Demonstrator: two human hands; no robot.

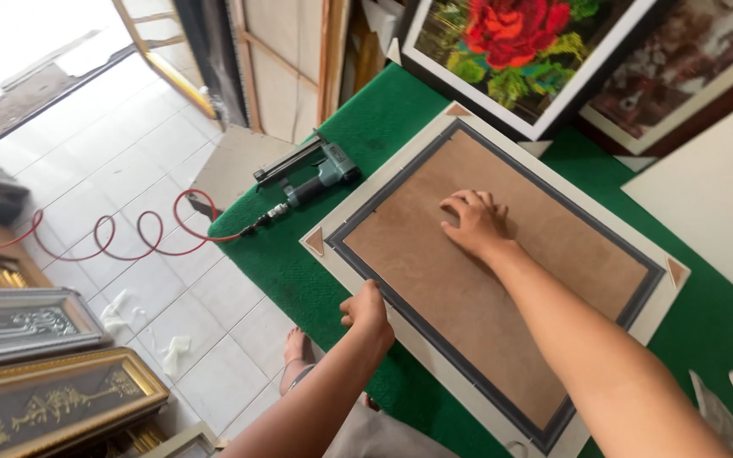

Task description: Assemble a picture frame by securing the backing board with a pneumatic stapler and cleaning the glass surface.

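One frame (502, 280), two hands (477, 222) on it

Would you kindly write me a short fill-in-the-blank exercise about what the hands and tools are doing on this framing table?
1. The right hand presses flat on the brown ____ board of the face-down picture frame.
2. The left hand grips the frame's near ____.
3. The pneumatic nail gun lies on the ____ table cover.
4. A coiled ____ air hose trails from the gun to the tiled floor.

Missing words: backing; edge; green; red
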